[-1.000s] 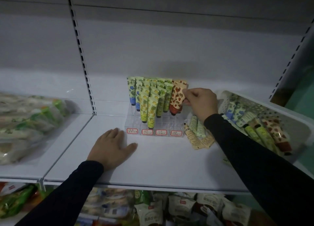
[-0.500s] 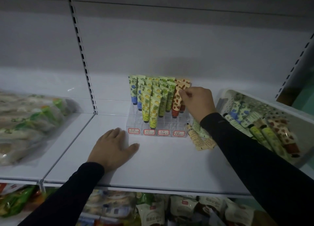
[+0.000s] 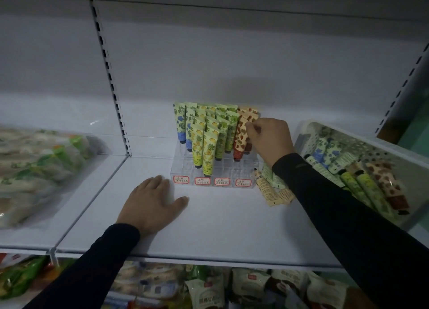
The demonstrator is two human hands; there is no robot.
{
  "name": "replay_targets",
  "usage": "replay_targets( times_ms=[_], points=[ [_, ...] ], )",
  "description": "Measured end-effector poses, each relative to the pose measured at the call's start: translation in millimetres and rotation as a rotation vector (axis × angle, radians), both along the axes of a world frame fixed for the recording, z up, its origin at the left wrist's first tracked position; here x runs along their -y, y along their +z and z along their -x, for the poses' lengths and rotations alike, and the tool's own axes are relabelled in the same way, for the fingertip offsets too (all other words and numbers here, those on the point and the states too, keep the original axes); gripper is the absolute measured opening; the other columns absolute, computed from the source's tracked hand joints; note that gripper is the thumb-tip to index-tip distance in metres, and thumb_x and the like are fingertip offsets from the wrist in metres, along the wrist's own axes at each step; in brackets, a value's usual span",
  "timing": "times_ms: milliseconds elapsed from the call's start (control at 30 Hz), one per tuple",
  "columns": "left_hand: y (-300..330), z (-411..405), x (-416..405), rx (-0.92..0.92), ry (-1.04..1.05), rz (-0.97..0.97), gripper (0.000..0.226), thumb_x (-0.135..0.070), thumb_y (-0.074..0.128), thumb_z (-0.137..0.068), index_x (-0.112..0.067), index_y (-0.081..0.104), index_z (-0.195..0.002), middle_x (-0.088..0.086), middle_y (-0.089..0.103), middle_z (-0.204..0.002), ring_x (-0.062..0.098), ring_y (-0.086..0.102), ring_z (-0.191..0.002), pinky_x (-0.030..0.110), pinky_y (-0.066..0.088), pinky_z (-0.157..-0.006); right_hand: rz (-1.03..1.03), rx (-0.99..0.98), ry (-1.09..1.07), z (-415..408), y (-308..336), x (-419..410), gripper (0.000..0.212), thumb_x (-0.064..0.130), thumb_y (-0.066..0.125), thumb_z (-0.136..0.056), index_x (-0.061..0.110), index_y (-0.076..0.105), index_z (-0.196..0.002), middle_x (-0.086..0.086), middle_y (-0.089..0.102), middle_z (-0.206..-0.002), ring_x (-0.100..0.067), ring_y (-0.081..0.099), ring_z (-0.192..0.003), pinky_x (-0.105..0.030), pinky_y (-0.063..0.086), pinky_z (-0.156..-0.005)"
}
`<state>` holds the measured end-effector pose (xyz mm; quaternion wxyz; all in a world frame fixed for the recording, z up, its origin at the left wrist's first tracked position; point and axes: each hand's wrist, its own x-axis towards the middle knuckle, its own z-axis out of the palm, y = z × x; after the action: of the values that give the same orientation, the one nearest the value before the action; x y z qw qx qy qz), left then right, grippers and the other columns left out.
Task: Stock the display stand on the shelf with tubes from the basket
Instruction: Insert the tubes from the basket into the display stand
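One head view: strawberry tube (image 3: 241,137) upright in display stand (image 3: 213,167) at 12 o'clock on shelf (image 3: 232,227), cap down, long axis vertical. Right hand (image 3: 270,139) reaching in from 3 o'clock, fingers pinching tube's top. Left hand (image 3: 152,204) flat, fingers spread, released. Basket (image 3: 415,167) at 3 o'clock.

Shelf (image 3: 232,227) front left bare, stand (image 3: 216,169) approach flanked by loose tubes (image 3: 271,190) and basket (image 3: 308,132) right, left hand (image 3: 151,204) planted before stand's left corner
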<state>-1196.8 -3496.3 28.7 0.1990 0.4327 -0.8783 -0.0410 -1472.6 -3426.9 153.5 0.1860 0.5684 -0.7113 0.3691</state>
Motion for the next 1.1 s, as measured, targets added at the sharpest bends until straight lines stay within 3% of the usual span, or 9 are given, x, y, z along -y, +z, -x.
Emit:
replay_targets(
  times_ms=[300,533,767,1100],
  points=[
    [4.6,1.2,-3.6,0.015,0.005,-0.002,0.048,-0.072,0.035,-0.079,-0.025,0.043,-0.078,-0.009,0.045,-0.085,0.015,0.047,-0.094,0.032,0.039,-0.085,-0.046,-0.063,-0.002,-1.8,3.4,3.8,0.040,0.025,0.049,-0.098,0.010,0.052,-0.061,-0.007,0.049,-0.057,-0.023,0.046,-0.058,-0.030,0.039,-0.060],
    [3.6,0.5,-3.0,0.004,0.003,-0.009,0.049,-0.073,0.036,-0.079,-0.025,0.043,-0.078,-0.010,0.045,-0.086,0.015,0.047,-0.095,0.033,0.040,-0.087,-0.081,-0.075,-0.011,-1.9,4.2,4.9,0.041,0.026,0.046,-0.099,0.005,0.063,-0.068,-0.007,0.051,-0.059,-0.022,0.047,-0.059,-0.028,0.037,-0.061],
    [2.8,-0.1,-2.7,-0.005,0.005,-0.012,0.049,-0.074,0.035,-0.079,-0.025,0.045,-0.080,-0.010,0.047,-0.087,0.013,0.047,-0.095,0.033,0.040,-0.087,-0.120,-0.083,-0.013,-4.0,5.9,7.1,0.041,0.026,0.045,-0.099,0.010,0.051,-0.062,-0.004,0.044,-0.054,-0.022,0.046,-0.058,-0.028,0.036,-0.060],
    [5.3,0.6,-5.8,0.012,0.022,-0.026,0.050,-0.073,0.035,-0.079,-0.025,0.047,-0.082,-0.010,0.048,-0.089,0.014,0.048,-0.097,0.033,0.040,-0.087,-0.091,-0.005,0.010,-0.6,1.0,7.0,0.047,0.033,0.047,-0.099,0.009,0.051,-0.060,-0.003,0.043,-0.051,-0.021,0.045,-0.054,-0.029,0.038,-0.059]
  ],
)
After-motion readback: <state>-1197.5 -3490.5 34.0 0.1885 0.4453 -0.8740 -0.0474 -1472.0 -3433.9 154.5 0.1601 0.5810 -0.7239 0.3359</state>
